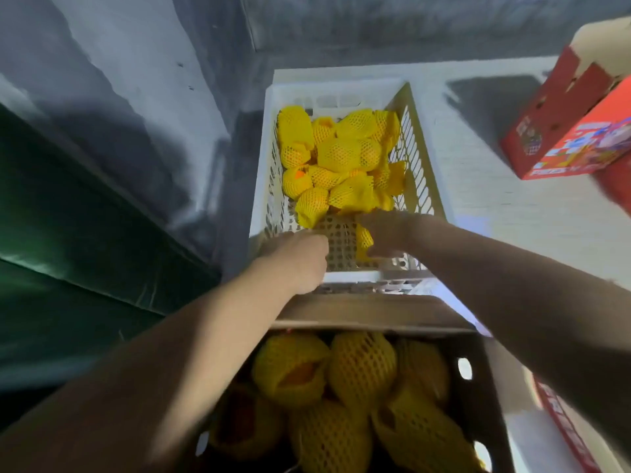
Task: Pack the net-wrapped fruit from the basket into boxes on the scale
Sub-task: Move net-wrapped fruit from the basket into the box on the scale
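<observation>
Nearest: open cardboard box (471,377), oval holes in its right wall, already packed with yellow net-wrapped fruit (362,367), several touching each other. Whether it sits on a scale: can't tell, nothing under it is visible.

Both forearms reach over the box's far flap into the white slatted basket (341,93) just beyond it.

Left hand (297,257) is at the basket's near-left corner, fingers curled downward inside the rim; blurred, can't tell if it holds anything.

Right hand (384,233) is over the near part of the basket, fingers curled round one net-wrapped piece (363,238), which sticks out to the left of the palm.

The rest of the basket fruit (341,155) is piled in the middle and far half, heaped against each other; near strip of the basket floor is bare mesh.

Far right: red printed carton (580,131), tilted, on a white surface (495,186), well apart from the basket. Left: dark green sheet (68,233), grey wall (136,80) behind.
</observation>
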A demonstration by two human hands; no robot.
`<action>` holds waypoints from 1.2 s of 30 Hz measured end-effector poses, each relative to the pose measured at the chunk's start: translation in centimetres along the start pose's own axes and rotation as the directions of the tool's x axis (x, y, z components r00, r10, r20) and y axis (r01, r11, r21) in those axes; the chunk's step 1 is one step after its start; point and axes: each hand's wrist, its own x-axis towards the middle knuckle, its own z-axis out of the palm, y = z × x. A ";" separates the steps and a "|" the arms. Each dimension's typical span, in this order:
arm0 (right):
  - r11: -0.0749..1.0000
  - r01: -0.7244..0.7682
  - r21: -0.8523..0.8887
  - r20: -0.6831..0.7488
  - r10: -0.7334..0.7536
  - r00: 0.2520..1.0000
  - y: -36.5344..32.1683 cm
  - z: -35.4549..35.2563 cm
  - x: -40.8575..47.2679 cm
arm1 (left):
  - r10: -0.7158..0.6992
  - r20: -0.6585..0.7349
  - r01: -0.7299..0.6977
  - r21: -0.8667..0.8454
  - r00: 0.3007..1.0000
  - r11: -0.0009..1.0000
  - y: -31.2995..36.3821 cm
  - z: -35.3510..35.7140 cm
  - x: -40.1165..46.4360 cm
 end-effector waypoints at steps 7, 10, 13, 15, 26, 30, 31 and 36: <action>0.988 -0.035 -0.149 -0.004 0.035 0.999 0.6 3.3 6.6 | -0.018 0.114 0.028 -0.088 0.993 0.996 1.8 0.1 5.2; 0.989 -0.049 -0.137 0.006 0.050 0.999 0.7 3.3 7.1 | -0.005 0.062 0.010 -0.087 0.998 0.996 2.7 -0.3 8.6; 0.989 -0.068 -0.135 0.039 0.074 0.996 0.9 3.2 6.9 | -0.068 0.076 0.077 -0.125 0.995 0.989 2.9 0.6 11.6; 0.991 -0.071 -0.111 0.090 0.081 0.993 0.8 3.1 6.8 | -0.131 0.077 0.139 -0.111 0.988 0.984 2.3 1.3 13.5; 0.981 -0.175 0.087 -0.210 0.189 0.959 0.9 3.1 7.6 | -0.428 -0.018 0.424 -0.107 0.904 0.899 -1.1 3.5 20.3; 0.995 -0.079 0.067 -0.315 0.096 0.944 1.1 3.3 7.7 | -0.328 -0.076 0.305 -0.219 0.942 0.927 -0.6 5.6 20.4; 0.995 -0.058 0.077 -0.305 0.079 0.949 0.9 3.3 7.7 | -0.294 -0.075 0.273 -0.210 0.953 0.939 -0.6 5.7 20.5; 0.997 -0.079 -0.002 -0.312 0.075 0.947 0.4 3.5 7.8 | -0.181 -0.016 0.178 -0.118 0.983 0.977 -0.7 5.1 20.2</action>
